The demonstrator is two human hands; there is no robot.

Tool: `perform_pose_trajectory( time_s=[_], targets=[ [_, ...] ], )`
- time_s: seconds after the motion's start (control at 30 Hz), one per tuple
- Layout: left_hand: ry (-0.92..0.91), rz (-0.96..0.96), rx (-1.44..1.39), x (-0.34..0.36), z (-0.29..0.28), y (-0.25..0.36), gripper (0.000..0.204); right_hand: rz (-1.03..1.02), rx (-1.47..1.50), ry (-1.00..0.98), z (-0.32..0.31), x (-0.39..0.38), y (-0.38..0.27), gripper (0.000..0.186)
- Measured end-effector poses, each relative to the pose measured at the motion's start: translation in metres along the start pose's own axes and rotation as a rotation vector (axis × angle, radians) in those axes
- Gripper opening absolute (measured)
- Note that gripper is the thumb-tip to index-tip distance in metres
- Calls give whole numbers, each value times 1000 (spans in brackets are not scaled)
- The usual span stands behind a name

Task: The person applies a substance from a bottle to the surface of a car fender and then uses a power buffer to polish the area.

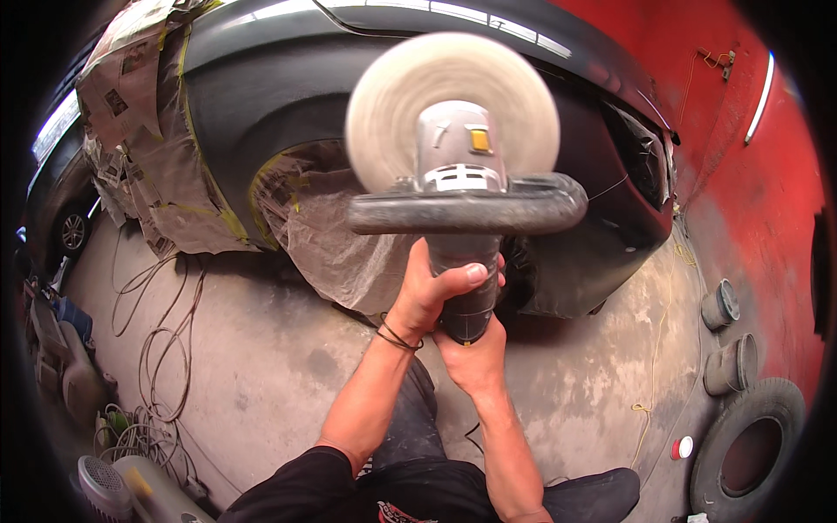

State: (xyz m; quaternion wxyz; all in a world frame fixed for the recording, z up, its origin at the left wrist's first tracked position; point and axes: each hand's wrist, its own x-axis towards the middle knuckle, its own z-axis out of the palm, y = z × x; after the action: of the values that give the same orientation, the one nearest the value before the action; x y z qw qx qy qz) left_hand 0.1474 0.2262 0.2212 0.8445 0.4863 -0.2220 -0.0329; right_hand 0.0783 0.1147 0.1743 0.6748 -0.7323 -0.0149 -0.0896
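I hold a polisher upright in front of a dark car's side panel. Its round off-white pad looks blurred and faces the panel; I cannot tell whether the two touch. Across the tool's middle runs a black bar-shaped handle, which neither hand grips. My left hand wraps round the black grip with the thumb across its front. Lower down, my right hand closes round the grip's bottom end from behind, its fingers mostly hidden.
Masking paper and plastic sheeting cover the wheel area. Looped cables lie on the floor at left. Along the red wall stand two buckets and a tyre. A second car stands at far left.
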Motion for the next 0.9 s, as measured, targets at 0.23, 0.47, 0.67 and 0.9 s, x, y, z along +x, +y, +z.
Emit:
perform_pose_trajectory(
  time_s=[0.23,0.47,0.67,0.9],
  targets=[
    [244,70,-306,-36,10,23,59,146,-381,-297,-30,-14,-106,51],
    [254,-83,-188,-77,47,-39,55,225,-358,-112,-66,-68,-31,38],
    [60,-171,43,-94,63,-103,52,344,-94,81,-88,-118,56,29],
    [270,-103,19,-112,51,-107,49,311,-165,4,-85,-113,57,31]
  ],
)
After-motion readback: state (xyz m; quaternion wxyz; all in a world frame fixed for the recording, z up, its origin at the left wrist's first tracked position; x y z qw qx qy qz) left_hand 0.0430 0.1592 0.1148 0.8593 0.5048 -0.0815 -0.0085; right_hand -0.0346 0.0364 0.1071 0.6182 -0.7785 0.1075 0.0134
